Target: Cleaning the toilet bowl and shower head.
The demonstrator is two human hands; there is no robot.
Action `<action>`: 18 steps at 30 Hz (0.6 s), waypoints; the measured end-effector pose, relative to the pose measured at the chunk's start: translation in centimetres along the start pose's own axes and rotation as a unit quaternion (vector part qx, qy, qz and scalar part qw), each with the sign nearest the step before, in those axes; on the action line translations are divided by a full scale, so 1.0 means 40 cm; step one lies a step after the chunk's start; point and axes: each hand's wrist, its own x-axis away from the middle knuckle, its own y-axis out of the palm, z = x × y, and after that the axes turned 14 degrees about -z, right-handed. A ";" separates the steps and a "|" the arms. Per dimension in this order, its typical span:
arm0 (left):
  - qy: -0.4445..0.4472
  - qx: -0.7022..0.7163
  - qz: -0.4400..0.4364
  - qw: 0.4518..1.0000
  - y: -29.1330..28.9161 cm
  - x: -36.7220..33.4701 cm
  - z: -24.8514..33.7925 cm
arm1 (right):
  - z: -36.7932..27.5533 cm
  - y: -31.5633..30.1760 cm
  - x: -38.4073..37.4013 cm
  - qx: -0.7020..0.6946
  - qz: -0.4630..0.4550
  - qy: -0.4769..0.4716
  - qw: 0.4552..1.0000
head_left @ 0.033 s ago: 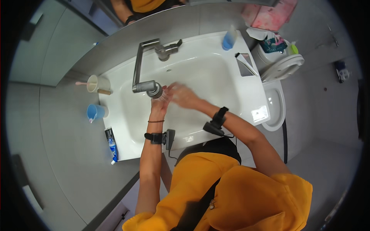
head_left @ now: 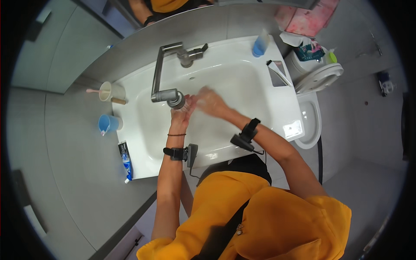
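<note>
"Under the grey swivel faucet point(head_left: 158, 71), towards eleven o'clock, how are your hands placed?"

"My left hand point(head_left: 183, 113) is palm up, fingers loosely extended, holding nothing but catching running water point(head_left: 186, 104). Just beside it, on its three o'clock side, my right hand point(head_left: 211, 103) is blurred; I cannot tell how far its fingers are curled or whether the two touch, and I see no object in it. I'd judge this to be rinsing, which calls for both palms beneath the stream."

"And the containers?"

"Around my hands, the white basin point(head_left: 240, 99). At ten o'clock, a cream cup point(head_left: 118, 91) with a pink handle point(head_left: 92, 91), probably a toothbrush's, poking out. At nine, a blue cup point(head_left: 113, 123), something pale at its rim. At one, a bottle point(head_left: 259, 47), blue lower down; liquid or label, I cannot tell."
</note>
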 end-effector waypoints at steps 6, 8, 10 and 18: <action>0.035 -0.093 0.023 0.995 0.055 0.057 0.039 | 0.009 -0.191 -0.166 -0.071 0.231 0.152 0.958; -0.018 -0.116 0.004 0.993 0.058 0.079 0.052 | 0.013 -0.240 -0.207 -0.251 0.128 0.212 0.936; -0.020 -0.087 -0.010 0.996 0.040 0.108 0.062 | -0.045 -0.251 -0.200 -0.294 0.101 0.213 0.926; -0.059 0.021 -0.064 0.996 0.032 0.170 0.069 | -0.052 -0.281 -0.119 -0.386 -0.037 0.172 0.906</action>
